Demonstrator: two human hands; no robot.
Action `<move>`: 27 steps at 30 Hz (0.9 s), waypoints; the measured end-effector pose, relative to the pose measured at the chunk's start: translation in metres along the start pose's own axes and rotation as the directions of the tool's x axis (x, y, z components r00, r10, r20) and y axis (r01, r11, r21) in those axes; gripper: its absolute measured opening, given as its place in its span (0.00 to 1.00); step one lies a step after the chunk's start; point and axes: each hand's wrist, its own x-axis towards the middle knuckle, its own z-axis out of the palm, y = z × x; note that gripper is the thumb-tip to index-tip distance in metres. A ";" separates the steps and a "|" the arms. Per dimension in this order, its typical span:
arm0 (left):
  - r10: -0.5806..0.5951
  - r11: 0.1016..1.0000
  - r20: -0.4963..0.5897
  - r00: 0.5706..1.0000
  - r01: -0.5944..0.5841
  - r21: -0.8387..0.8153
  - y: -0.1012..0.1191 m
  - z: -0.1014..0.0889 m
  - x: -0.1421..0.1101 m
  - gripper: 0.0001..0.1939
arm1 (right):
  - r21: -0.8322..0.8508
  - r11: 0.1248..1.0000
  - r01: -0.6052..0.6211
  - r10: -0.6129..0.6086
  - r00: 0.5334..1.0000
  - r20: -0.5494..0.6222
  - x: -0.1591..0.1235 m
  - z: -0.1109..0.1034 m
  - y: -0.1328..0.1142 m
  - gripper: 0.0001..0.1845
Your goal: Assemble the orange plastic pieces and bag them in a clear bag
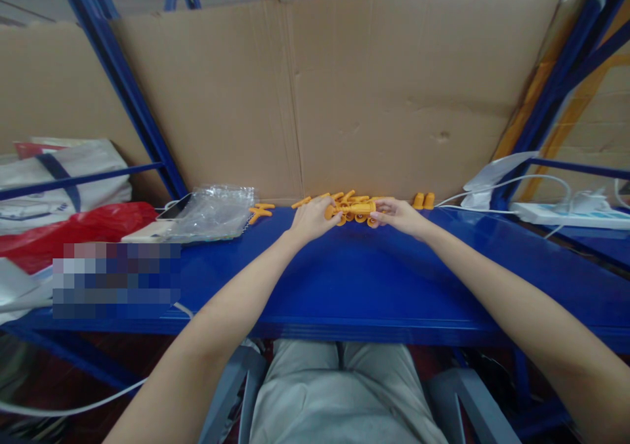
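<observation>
Near the back of the blue shelf (374, 280), my left hand (314, 220) is closed on the left end of a yellow-orange plastic cylinder (361, 208). My right hand (395, 214) grips the same cylinder at its right end with thumb and fingers. Held level, the piece spans the gap between both hands. Behind and below it lie several more yellow-orange plastic parts (348, 197), some with round ends, partly covered by the hands. Their exact kind is too small to make out.
Two yellow caps (424, 201) stand at the right by the cardboard wall (369, 103). Yellow T-shaped pieces (260, 212) lie left, beside a clear plastic bag (214, 211). A red bag (93, 227) lies further left. A white power strip (571, 214) and cables are at right.
</observation>
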 end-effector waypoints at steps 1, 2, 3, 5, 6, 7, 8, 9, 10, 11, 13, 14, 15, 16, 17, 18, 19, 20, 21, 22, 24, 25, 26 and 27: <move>-0.002 1.000 0.003 1.000 0.002 0.001 0.000 0.000 0.000 0.15 | -0.012 1.000 -0.009 0.009 1.000 0.011 -0.001 0.000 -0.002 0.10; -0.005 1.000 0.005 1.000 0.005 0.001 0.001 0.000 0.000 0.15 | -0.026 0.999 -0.018 0.019 1.000 0.023 -0.002 0.000 -0.004 0.09; -0.006 1.000 0.008 1.000 0.006 0.001 0.002 0.000 0.000 0.16 | -0.040 0.999 -0.029 0.030 0.999 0.033 -0.003 0.001 -0.006 0.10; -0.005 1.000 0.008 1.000 0.005 0.002 0.002 -0.001 0.000 0.15 | -0.065 0.996 -0.055 0.057 0.998 0.032 -0.004 0.002 -0.009 0.16; -0.004 1.000 0.006 1.000 0.004 0.005 0.002 -0.001 0.000 0.15 | -0.076 0.995 -0.068 0.070 0.997 0.024 -0.005 0.002 -0.009 0.17; -0.004 1.000 0.005 1.000 0.003 0.008 0.002 0.000 0.000 0.15 | -0.085 0.993 -0.079 0.081 0.997 0.016 -0.005 0.002 -0.009 0.18; -0.004 1.000 0.004 1.000 0.004 0.010 0.002 0.000 0.000 0.15 | -0.091 0.992 -0.086 0.087 0.996 0.014 -0.005 0.002 -0.008 0.18; -0.004 1.000 0.003 1.000 0.004 0.012 0.001 0.000 0.000 0.15 | -0.090 0.992 -0.084 0.086 0.996 0.019 -0.004 0.002 -0.006 0.16; -0.004 1.000 0.002 1.000 0.004 0.012 0.001 0.000 0.000 0.15 | -0.078 0.994 -0.071 0.073 0.997 0.025 -0.004 0.002 -0.004 0.15; -0.004 1.000 0.000 1.000 0.004 0.011 0.000 0.000 0.000 0.15 | -0.054 0.997 -0.047 0.048 0.998 0.033 -0.003 0.001 -0.002 0.17; -0.002 1.000 -0.006 1.000 0.002 0.010 -0.001 0.001 0.000 0.15 | 0.010 1.000 0.016 -0.017 0.999 0.044 -0.001 0.000 0.002 0.25; 0.000 1.000 -0.009 1.000 0.000 0.010 -0.001 0.001 0.000 0.15 | 0.037 0.998 0.044 -0.046 0.998 0.045 -0.001 -0.001 0.004 0.27; 0.002 1.000 -0.012 1.000 -0.002 0.008 -0.001 0.001 0.000 0.15 | 0.055 0.997 0.063 -0.065 0.997 0.045 0.000 -0.001 0.005 0.27; 0.002 1.000 -0.013 1.000 -0.002 0.005 -0.001 0.001 0.000 0.15 | 0.063 0.995 0.071 -0.074 0.996 0.044 0.000 -0.002 0.005 0.26; 0.003 1.000 -0.014 1.000 -0.003 0.001 -0.001 0.001 0.000 0.15 | 0.062 0.995 0.074 -0.077 0.996 0.040 0.000 -0.002 0.005 0.25; 0.006 1.000 -0.016 1.000 -0.006 -0.005 -0.001 0.002 0.000 0.15 | 0.056 0.996 0.074 -0.076 0.997 0.032 0.000 -0.002 0.004 0.24; 0.009 1.000 -0.019 1.000 -0.009 -0.010 -0.001 0.002 0.000 0.15 | 0.046 0.996 0.073 -0.075 0.997 0.024 -0.001 -0.002 0.003 0.23; 0.015 1.000 -0.024 1.000 -0.015 -0.014 -0.001 0.002 0.000 0.14 | 0.033 0.997 0.072 -0.072 0.997 0.016 -0.002 -0.002 0.002 0.22; 0.022 1.000 -0.030 0.999 -0.023 -0.018 -0.001 0.002 0.000 0.14 | 0.017 0.997 0.070 -0.070 0.997 0.010 -0.002 -0.002 0.001 0.21; 0.030 0.999 -0.036 0.999 -0.031 -0.022 -0.001 0.002 -0.001 0.14 | 0.001 0.998 0.068 -0.068 0.998 0.007 -0.003 -0.002 0.000 0.20; 0.043 0.999 -0.045 0.998 -0.044 -0.025 -0.001 0.003 -0.001 0.13 | -0.022 0.998 0.061 -0.061 0.998 0.009 -0.004 -0.002 -0.002 0.19; 0.046 0.999 -0.047 0.998 -0.047 -0.026 -0.001 0.003 0.000 0.13 | -0.026 0.998 0.057 -0.056 0.998 0.013 -0.004 -0.002 -0.003 0.18; 0.046 0.999 -0.048 0.998 -0.047 -0.028 -0.002 0.003 0.000 0.13 | -0.025 0.998 0.052 -0.052 0.999 0.016 -0.004 -0.002 -0.003 0.18; 0.043 0.999 -0.048 0.998 -0.045 -0.030 -0.002 0.004 0.000 0.13 | -0.018 0.999 0.048 -0.048 0.999 0.017 -0.003 -0.002 -0.003 0.18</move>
